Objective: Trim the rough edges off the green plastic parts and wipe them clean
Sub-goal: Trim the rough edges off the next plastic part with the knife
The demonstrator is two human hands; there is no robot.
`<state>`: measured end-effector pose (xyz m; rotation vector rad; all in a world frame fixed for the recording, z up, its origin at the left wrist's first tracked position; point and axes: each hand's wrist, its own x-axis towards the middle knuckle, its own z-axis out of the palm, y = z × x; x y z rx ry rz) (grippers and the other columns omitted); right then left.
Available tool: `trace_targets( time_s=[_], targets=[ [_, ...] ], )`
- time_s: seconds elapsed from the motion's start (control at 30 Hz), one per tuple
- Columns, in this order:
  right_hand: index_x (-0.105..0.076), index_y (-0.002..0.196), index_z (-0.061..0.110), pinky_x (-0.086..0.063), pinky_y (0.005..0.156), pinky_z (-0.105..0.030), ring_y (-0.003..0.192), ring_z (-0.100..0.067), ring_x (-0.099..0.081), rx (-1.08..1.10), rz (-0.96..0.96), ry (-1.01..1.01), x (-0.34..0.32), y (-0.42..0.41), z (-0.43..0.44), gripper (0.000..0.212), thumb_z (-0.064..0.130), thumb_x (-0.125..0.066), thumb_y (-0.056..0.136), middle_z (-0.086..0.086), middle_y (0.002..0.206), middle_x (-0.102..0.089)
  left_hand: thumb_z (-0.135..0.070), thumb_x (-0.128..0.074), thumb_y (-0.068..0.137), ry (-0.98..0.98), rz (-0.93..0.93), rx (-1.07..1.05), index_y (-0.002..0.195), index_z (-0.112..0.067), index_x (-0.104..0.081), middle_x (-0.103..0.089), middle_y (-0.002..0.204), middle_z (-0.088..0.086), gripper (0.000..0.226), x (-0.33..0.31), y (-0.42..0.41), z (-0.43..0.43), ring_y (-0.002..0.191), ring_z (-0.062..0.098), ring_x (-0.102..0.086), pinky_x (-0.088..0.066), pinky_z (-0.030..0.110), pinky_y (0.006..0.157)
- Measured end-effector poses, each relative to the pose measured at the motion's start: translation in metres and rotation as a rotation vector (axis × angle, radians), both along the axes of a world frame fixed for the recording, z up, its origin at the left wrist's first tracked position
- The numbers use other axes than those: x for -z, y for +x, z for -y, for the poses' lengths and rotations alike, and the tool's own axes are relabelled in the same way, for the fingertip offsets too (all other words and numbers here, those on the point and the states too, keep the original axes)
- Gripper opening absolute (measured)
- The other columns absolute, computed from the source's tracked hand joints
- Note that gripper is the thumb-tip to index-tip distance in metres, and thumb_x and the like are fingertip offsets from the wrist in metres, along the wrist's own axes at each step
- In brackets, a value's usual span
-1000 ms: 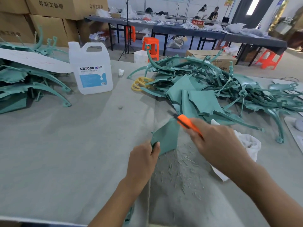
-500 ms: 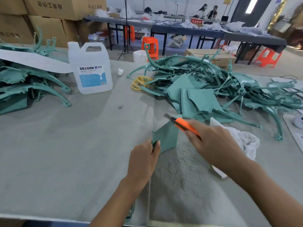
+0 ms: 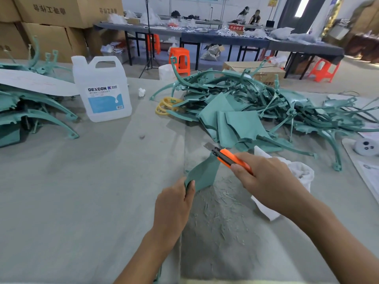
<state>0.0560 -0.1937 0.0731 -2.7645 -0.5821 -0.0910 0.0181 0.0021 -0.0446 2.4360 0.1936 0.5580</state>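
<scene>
L hand [image 3: 174, 203] pinches the part [image 3: 203, 174] by its near corner, tilted up over shavings [image 3: 221, 206] on the surface [image 3: 82, 201]. R hand [image 3: 266, 179]: grip closed round the knife [image 3: 227, 157], blade at the part's top corner. Pile [image 3: 256, 111] behind; cloth [image 3: 301, 173] by R hand; jug [image 3: 102, 89] far L.

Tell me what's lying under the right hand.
A crumpled white cloth lies on the table below the right hand, which holds the orange knife. The hand and forearm cover the cloth's middle.

Open felt [image 3: 147, 119] between jug [image 3: 102, 89] and green parts pile [image 3: 256, 103]
</scene>
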Motion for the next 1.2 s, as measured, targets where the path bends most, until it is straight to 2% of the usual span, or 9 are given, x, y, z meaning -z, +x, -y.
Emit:
trace_targets(
  time_s=[0.2,0.4,0.6,0.7,0.77,0.93,1.03,1.1,1.2],
  targets=[
    [-0.058,0.094,0.025,-0.039,0.061,-0.034,0.07,-0.02,-0.056,0.162,-0.051,-0.285,-0.02,0.019,0.026,0.026,0.04,-0.041,0.105,0.003,0.074,-0.058,-0.021,-0.068,0.095,-0.022,0.13,0.016,0.08,-0.009,-0.066,-0.031,0.046,-0.017,0.02,-0.001,-0.004,-0.001,0.035,0.003,-0.031,-0.019,0.013,0.042],
    [-0.061,0.098,0.041,-0.054,0.055,-0.034,0.055,-0.008,-0.061,0.025,-0.064,0.145,-0.007,-0.007,0.02,0.016,0.048,-0.047,0.099,0.012,0.07,-0.065,-0.02,-0.07,0.093,0.011,0.111,-0.002,0.08,-0.009,-0.067,-0.047,0.047,-0.005,0.018,0.001,-0.004,0.001,0.037,0.021,-0.044,-0.022,0.02,0.041],
    [-0.059,0.089,0.027,-0.052,0.07,-0.04,0.074,-0.027,-0.062,0.209,-0.122,-0.13,-0.006,0.02,0.039,0.025,0.039,-0.043,0.104,0.0,0.072,-0.058,-0.027,-0.061,0.098,-0.047,0.065,0.043,0.087,-0.012,-0.067,-0.034,0.051,-0.02,0.02,0.001,-0.005,-0.002,0.039,0.004,-0.035,-0.02,0.008,0.043],
    [-0.062,0.099,0.037,-0.057,0.063,-0.04,0.064,-0.018,-0.064,0.12,-0.09,0.109,-0.002,0.007,0.036,0.017,0.045,-0.047,0.101,0.003,0.067,-0.064,-0.028,-0.059,0.099,-0.048,0.073,0.041,0.087,-0.012,-0.066,-0.036,0.051,-0.019,0.021,0.001,-0.004,-0.001,0.039,0.004,-0.037,-0.021,0.009,0.043],
    [-0.061,0.106,0.045,-0.056,0.056,-0.034,0.058,-0.012,-0.063,0.036,-0.109,0.179,0.001,-0.002,0.027,0.014,0.048,-0.049,0.1,0.008,0.069,-0.067,-0.03,-0.056,0.1,-0.038,0.051,0.034,0.088,-0.011,-0.065,-0.041,0.053,-0.016,0.024,0.001,-0.003,-0.001,0.042,0.008,-0.039,-0.023,0.013,0.045],
    [-0.063,0.096,0.03,-0.056,0.056,-0.04,0.059,-0.019,-0.064,0.203,-0.098,0.077,0.006,0.017,0.044,0.021,0.041,-0.046,0.103,0.001,0.067,-0.062,-0.039,-0.046,0.101,-0.062,0.009,0.126,0.094,-0.03,-0.062,-0.047,0.056,-0.016,0.02,-0.013,-0.009,-0.006,0.051,0.008,-0.048,-0.029,0.019,0.05],
    [-0.065,0.097,0.04,-0.05,0.04,-0.029,0.045,-0.011,-0.06,0.206,-0.213,0.355,0.016,0.015,0.053,0.011,0.038,-0.054,0.1,-0.001,0.064,-0.065,-0.033,-0.056,0.099,-0.011,0.007,0.227,0.094,-0.042,-0.063,-0.058,0.077,-0.02,0.013,-0.026,-0.006,-0.024,0.076,0.003,-0.053,-0.036,0.022,0.067],
    [-0.065,0.107,0.046,-0.049,0.04,-0.027,0.044,-0.01,-0.058,0.187,-0.273,0.46,0.028,0.009,0.053,0.013,0.04,-0.058,0.099,0.002,0.065,-0.066,-0.023,-0.067,0.095,0.167,0.005,0.221,0.115,-0.037,-0.071,-0.057,0.109,-0.008,0.025,-0.026,-0.002,-0.041,0.098,0.017,-0.047,-0.036,0.03,0.084],
    [-0.067,0.109,0.048,-0.052,0.041,-0.033,0.046,-0.015,-0.059,0.175,-0.305,0.57,0.047,-0.001,0.049,0.016,0.04,-0.059,0.099,0.001,0.067,-0.067,-0.006,-0.065,0.086,0.189,0.014,0.297,0.118,-0.023,-0.075,-0.052,0.11,0.006,0.037,-0.023,-0.002,-0.072,0.097,0.028,-0.049,-0.034,0.026,0.086]
  ],
)
